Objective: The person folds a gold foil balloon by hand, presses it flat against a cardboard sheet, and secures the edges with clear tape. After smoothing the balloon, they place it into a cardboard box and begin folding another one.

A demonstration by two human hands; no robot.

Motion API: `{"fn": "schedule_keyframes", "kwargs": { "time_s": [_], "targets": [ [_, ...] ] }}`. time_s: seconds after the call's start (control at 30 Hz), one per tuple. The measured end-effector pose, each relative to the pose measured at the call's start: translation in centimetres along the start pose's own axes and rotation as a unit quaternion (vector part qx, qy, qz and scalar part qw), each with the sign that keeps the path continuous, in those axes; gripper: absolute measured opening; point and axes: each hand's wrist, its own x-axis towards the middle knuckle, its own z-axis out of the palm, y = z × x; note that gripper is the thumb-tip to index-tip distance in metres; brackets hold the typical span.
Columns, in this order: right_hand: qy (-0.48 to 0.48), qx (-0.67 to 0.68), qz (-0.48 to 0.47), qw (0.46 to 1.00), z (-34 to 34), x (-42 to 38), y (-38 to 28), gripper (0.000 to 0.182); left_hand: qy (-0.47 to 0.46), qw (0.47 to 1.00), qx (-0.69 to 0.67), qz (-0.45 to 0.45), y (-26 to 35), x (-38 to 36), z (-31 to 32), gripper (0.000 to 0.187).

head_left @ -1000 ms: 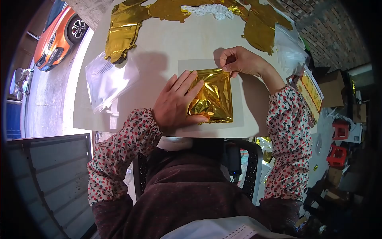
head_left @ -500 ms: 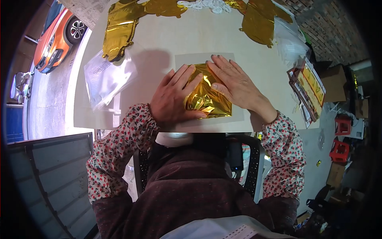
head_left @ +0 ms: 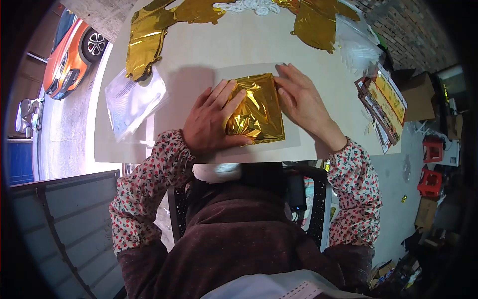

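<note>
A folded gold foil sheet [head_left: 260, 107], shiny and creased, lies on a flat translucent sheet [head_left: 294, 134] near the table's front edge. Over the foil's left side rests my left hand [head_left: 211, 117], its fingers spread and pointing up and right. At the foil's right edge is my right hand [head_left: 301, 99], fingers extended, with the fingertips by the upper right corner and the palm off the foil.
Clear plastic bags [head_left: 134, 102] lie at the left, with more bags [head_left: 358, 50] at the upper right. Gold foil pieces [head_left: 144, 45] and white rings [head_left: 249, 6] line the far side. Printed cards [head_left: 383, 107] are stacked at the right edge.
My right hand has slid off the foil to its right edge, uncovering the upper right part. The foil looks flatter and squarer. My left hand still rests on it.
</note>
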Motion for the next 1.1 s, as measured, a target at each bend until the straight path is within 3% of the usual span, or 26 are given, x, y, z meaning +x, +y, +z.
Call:
{"fn": "schedule_keyframes", "kwargs": {
  "time_s": [0.07,0.17,0.37,0.57,0.77,0.8,0.9,0.93,1.03,1.1],
  "targets": [
    [0.023,0.008,0.027,0.999,-0.3,0.2,0.4,0.031,0.003,1.000,0.001,0.005,0.0,0.0,0.1,0.098],
    [-0.003,0.026,-0.024,0.999,-0.6,0.9,-1.1,0.041,0.016,1.000,-0.005,0.017,-0.3,0.0,0.4,0.099],
    [-0.175,-0.088,-0.041,0.980,1.7,0.7,-1.8,0.060,0.012,1.000,0.001,0.010,-0.4,0.2,0.6,0.099],
    [-0.128,-0.136,-0.046,0.981,1.7,-0.1,-0.6,0.067,0.021,1.000,-0.005,0.020,-0.8,0.2,1.0,0.097],
    [-0.127,-0.154,-0.048,0.979,1.7,-0.3,-0.4,0.067,0.018,1.000,-0.021,0.009,-1.0,0.6,0.6,0.068],
    [-0.129,-0.154,-0.049,0.978,1.7,-0.4,-0.4,0.067,0.054,0.998,-0.021,0.018,-1.1,0.9,0.8,0.064],
    [-0.129,-0.156,-0.053,0.978,1.7,-0.4,-0.4,0.067,0.021,0.996,-0.091,-0.011,-2.1,1.9,-0.7,0.057],
    [-0.129,-0.156,-0.055,0.978,1.7,-0.5,-0.4,0.067,0.061,0.998,-0.024,-0.004,-2.8,2.2,-0.1,0.045],
    [-0.133,-0.153,-0.050,0.978,1.4,-0.4,-0.9,0.068,0.091,0.995,0.002,0.048,-4.1,4.3,0.2,0.031],
    [-0.139,-0.148,-0.046,0.978,1.4,-0.1,-0.2,0.068,0.072,0.994,0.005,0.077,-4.9,6.2,0.7,0.027]
  ]
}}
